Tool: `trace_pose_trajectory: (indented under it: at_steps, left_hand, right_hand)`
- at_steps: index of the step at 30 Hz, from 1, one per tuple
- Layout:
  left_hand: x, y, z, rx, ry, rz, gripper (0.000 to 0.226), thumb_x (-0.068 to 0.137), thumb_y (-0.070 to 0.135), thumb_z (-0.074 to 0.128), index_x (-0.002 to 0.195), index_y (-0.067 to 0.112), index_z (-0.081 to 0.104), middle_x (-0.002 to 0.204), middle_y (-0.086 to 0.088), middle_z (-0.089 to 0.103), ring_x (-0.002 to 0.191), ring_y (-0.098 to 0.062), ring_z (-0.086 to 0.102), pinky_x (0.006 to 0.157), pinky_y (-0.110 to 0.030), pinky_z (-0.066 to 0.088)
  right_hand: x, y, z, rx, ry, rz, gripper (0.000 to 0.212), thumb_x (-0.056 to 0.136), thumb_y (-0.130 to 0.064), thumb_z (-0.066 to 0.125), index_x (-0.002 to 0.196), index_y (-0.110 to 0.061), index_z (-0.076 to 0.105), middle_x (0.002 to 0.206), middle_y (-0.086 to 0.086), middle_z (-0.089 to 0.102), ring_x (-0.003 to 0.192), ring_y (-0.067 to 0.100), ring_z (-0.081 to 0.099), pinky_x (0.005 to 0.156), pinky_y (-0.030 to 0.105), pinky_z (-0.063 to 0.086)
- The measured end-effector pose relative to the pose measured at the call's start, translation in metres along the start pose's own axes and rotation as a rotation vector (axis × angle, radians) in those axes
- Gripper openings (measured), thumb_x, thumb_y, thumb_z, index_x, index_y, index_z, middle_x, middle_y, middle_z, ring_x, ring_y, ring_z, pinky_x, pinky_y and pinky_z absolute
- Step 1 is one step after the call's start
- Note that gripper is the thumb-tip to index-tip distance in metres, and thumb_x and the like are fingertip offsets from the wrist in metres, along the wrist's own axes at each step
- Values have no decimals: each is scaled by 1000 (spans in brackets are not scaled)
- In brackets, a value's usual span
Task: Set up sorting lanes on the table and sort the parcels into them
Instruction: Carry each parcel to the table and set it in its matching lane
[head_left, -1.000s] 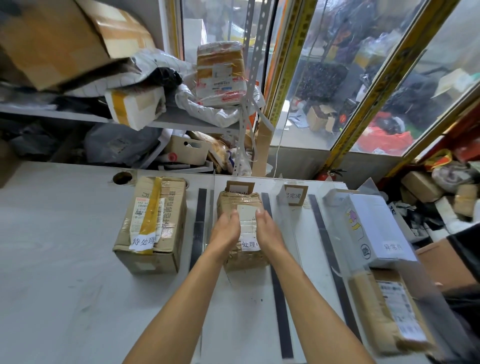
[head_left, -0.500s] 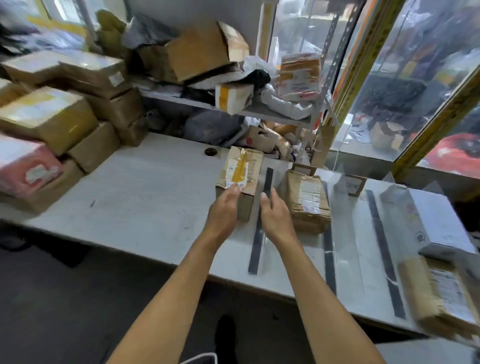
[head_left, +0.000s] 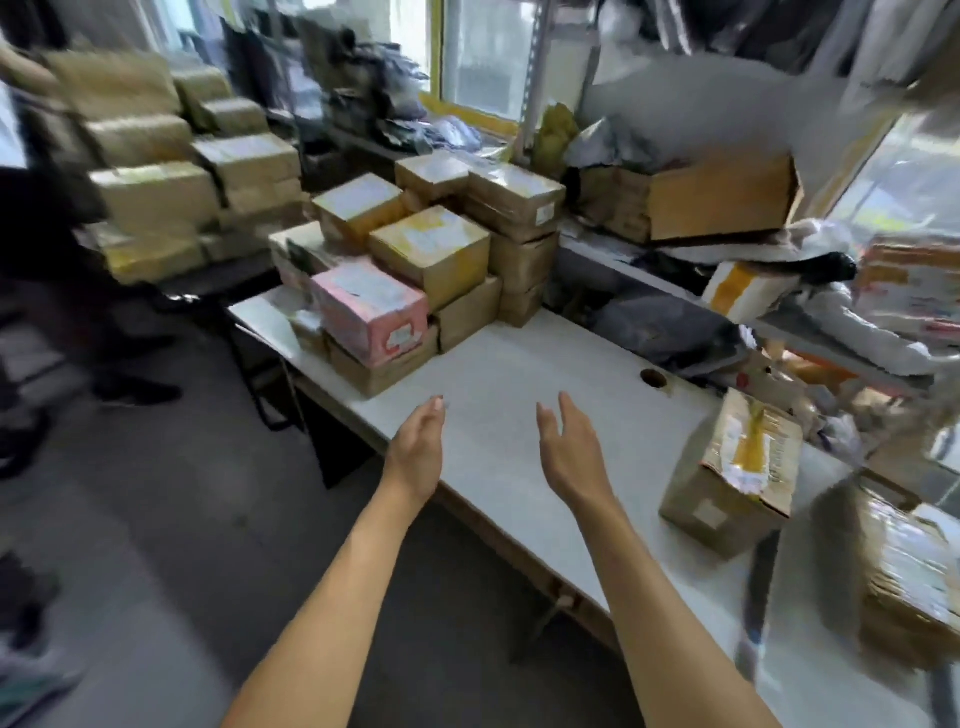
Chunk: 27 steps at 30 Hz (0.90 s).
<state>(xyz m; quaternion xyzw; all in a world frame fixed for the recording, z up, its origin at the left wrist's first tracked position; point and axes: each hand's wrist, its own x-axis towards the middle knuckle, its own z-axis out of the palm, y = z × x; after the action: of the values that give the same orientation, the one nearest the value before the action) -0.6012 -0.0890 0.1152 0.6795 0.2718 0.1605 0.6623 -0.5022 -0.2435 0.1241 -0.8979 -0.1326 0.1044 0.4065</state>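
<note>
A: Head view. Both hands are hanging empty above the surface (head_left: 498, 374). Left hand (head_left: 418, 452) and right hand (head_left: 574, 452) are well apart, fingers straight and loose, palms facing inward, gripping nothing.

B: Where are the parcels sitting?

A: An unsorted stack of parcels (head_left: 415, 270) is crowding the far left end of the surface, with a pink box (head_left: 369, 306) at its front edge. To the right, a taped carton (head_left: 732, 478) is lying beside a dark lane strip (head_left: 758, 587), and a second carton (head_left: 904, 582) is sitting past that strip.

B: Risks from here?

A: The stack is looking uneven, boxes overhanging those below. Pulling a lower one would likely be tipping the upper ones toward the floor. The pink box is sitting near the surface's edge, so a nudge could be sending it over. The picture is also smearing, so a reach now may be landing off target.

B: Any writing?

A: Labels are showing on several parcels, but blur is making every one unreadable.
</note>
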Motion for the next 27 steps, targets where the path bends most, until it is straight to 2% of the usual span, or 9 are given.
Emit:
trace_pose_trajectory:
  at_steps: [3, 5, 8, 11, 16, 21, 25, 27]
  left_hand:
    - [34, 4, -72, 14, 65, 43, 64, 96, 59, 36, 149, 24, 45, 152, 6, 46, 140, -11, 40, 121, -40, 30]
    - [49, 7, -112, 2, 106, 40, 61, 99, 56, 37, 149, 22, 46, 151, 6, 47, 140, -11, 41, 121, -36, 29]
    - [68, 10, -163, -20, 154, 41, 69, 94, 59, 38, 151, 20, 43, 155, 4, 43, 143, -13, 38, 119, -31, 28]
    - [83, 8, -203, -22, 195, 34, 55, 104, 48, 38, 151, 19, 44, 154, 6, 43, 144, -11, 37, 116, -24, 25]
    - [105, 2, -260, -49, 288, -1, 75, 85, 67, 35, 149, 28, 46, 153, 11, 45, 142, -10, 39, 121, -41, 29]
    - [153, -5, -304, -56, 337, 1, 59, 97, 56, 38, 147, 27, 48, 151, 10, 47, 140, -9, 41, 120, -43, 32]
    - [224, -4, -328, -45, 309, 14, 46, 107, 40, 36, 148, 22, 47, 153, 5, 46, 141, -12, 42, 120, -42, 31]
    - [263, 4, -335, -20, 269, 15, 48, 107, 41, 35, 150, 20, 44, 155, 4, 44, 142, -13, 40, 121, -43, 30]
  right_hand:
    - [25, -59, 57, -12, -21, -58, 64, 108, -52, 31, 164, -22, 18, 171, 1, 17, 157, 22, 16, 127, 41, 15]
    - [33, -91, 91, -8, -29, -90, 65, 107, -55, 31, 163, -24, 19, 170, 1, 19, 156, 23, 18, 126, 42, 17]
    - [42, -131, 140, -18, -88, -151, 66, 106, -59, 30, 163, -27, 20, 169, 5, 22, 156, 25, 19, 127, 45, 18]
    - [53, -164, 179, -37, -135, -193, 66, 106, -58, 30, 163, -27, 20, 169, 9, 20, 156, 29, 17, 127, 49, 17]
    - [76, -212, 235, -99, -170, -268, 65, 106, -56, 30, 163, -26, 20, 169, 10, 19, 156, 31, 14, 127, 48, 13]
    - [113, -246, 279, -89, -203, -246, 67, 105, -60, 28, 164, -31, 15, 171, 8, 14, 157, 30, 10, 126, 50, 11]
    - [160, -269, 309, 3, -173, -236, 76, 96, -75, 25, 160, -34, 24, 168, 7, 22, 154, 29, 18, 125, 52, 17]
    - [189, -279, 319, 36, -160, -214, 70, 102, -67, 28, 162, -32, 20, 169, 6, 19, 155, 28, 13, 126, 50, 14]
